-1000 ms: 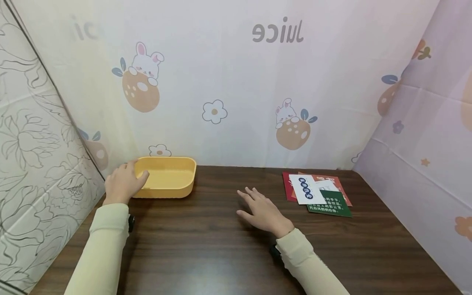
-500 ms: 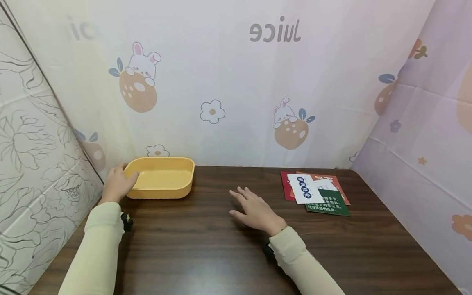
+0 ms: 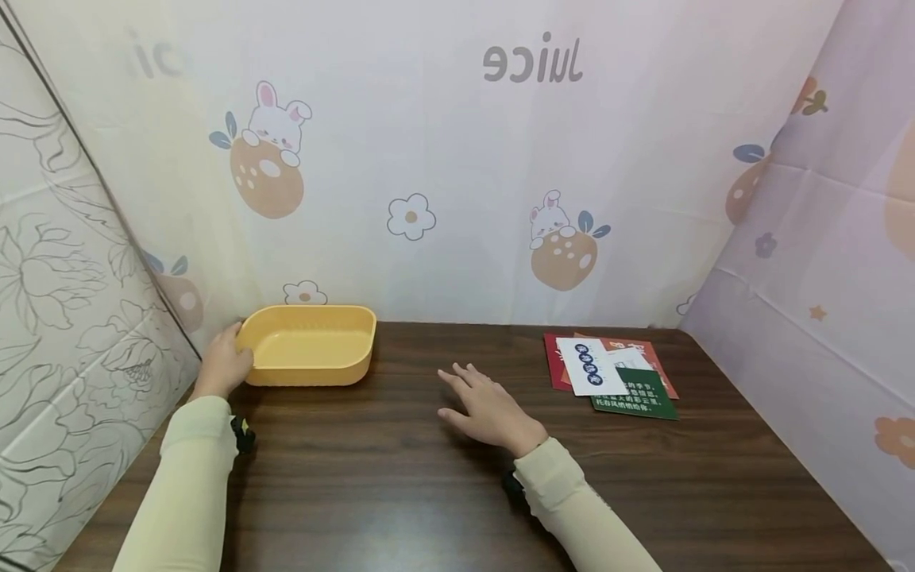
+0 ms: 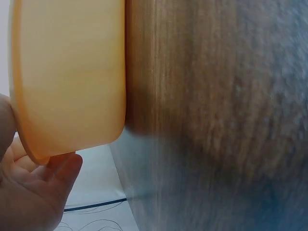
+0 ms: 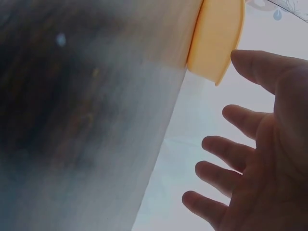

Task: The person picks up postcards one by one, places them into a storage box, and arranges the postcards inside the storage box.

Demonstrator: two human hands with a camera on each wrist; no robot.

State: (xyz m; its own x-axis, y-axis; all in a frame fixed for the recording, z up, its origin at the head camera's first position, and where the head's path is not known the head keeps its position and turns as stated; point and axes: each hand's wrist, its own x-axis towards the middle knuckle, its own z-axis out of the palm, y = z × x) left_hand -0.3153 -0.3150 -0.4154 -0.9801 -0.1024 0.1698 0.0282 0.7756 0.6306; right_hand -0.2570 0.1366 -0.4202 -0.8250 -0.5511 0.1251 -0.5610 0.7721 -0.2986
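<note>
At the back left of the table stands a yellow plastic bin point(image 3: 310, 376), shallow and rounded at its corners. My left hand point(image 3: 222, 363) grips its left end. In the left wrist view the left hand point(image 4: 33, 192) has its thumb at the rim and curled fingers against the outer wall of the bin point(image 4: 72, 77). Over the middle of the table is my right hand point(image 3: 489, 409), fingers spread and holding nothing. The right wrist view shows that right hand point(image 5: 269, 159) with fingers extended, apart from the bin point(image 5: 216, 38) beyond.
To the right of my right hand lies an overlapping stack of cards: a white card point(image 3: 591, 367) on top, a green card point(image 3: 636, 395), a red card point(image 3: 554, 361) and an orange card point(image 3: 661, 373). Printed curtains point(image 3: 457, 159) close off the back and sides of the dark wooden table point(image 3: 400, 477).
My left hand has moved left along the bin and lowered its thumb onto the rim, taking hold. My right hand has drifted slightly left. The cards stay put.
</note>
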